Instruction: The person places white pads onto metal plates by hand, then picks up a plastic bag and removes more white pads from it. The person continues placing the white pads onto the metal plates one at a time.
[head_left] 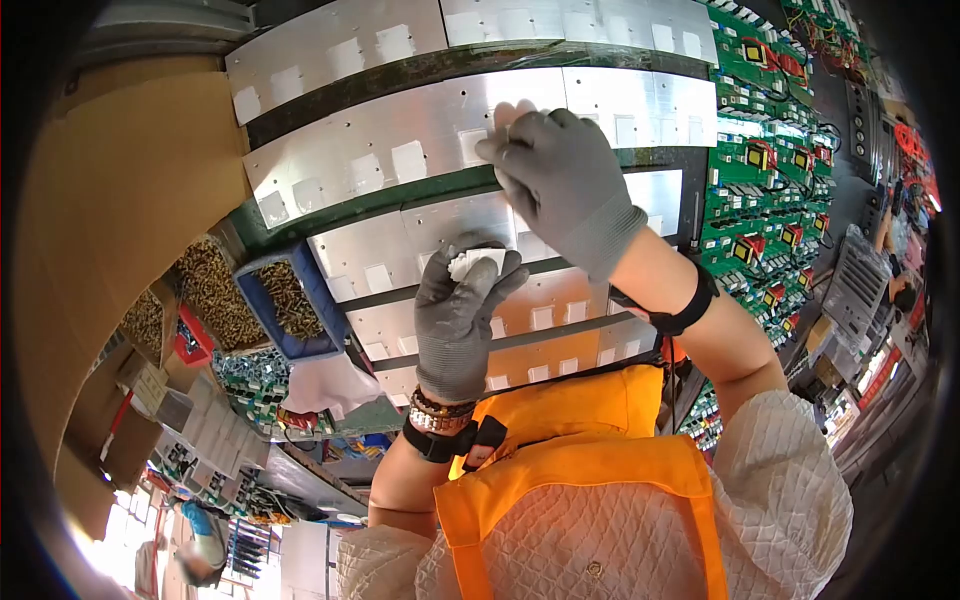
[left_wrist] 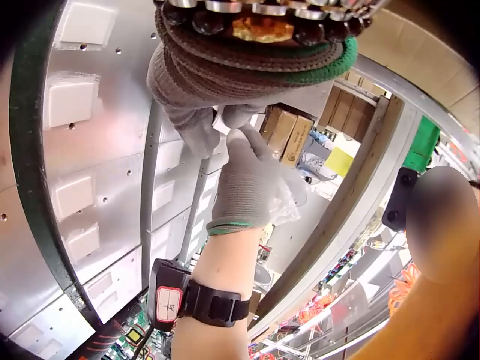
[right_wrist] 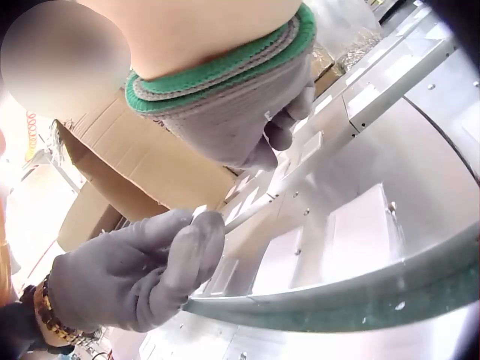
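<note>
Both hands wear grey gloves. In the head view the left hand (head_left: 455, 325) pinches a small stack of white pads (head_left: 478, 263) between thumb and fingers, above the lower metal plates. The right hand (head_left: 570, 185) is over the second row of metal plates (head_left: 400, 120), its fingers bent and fingertips close to a white square (head_left: 473, 146) on a plate. Whether it holds anything is hidden. The right wrist view shows the left hand (right_wrist: 142, 270) with a bit of white at its fingertips and the right hand (right_wrist: 240, 112) above the plates.
Blue bin (head_left: 290, 303) and a box of brass-coloured screws (head_left: 215, 290) stand at the left, beside a cardboard sheet (head_left: 140, 170). Green circuit boards (head_left: 755, 180) line the right side. A pale cloth (head_left: 330, 385) lies below the blue bin.
</note>
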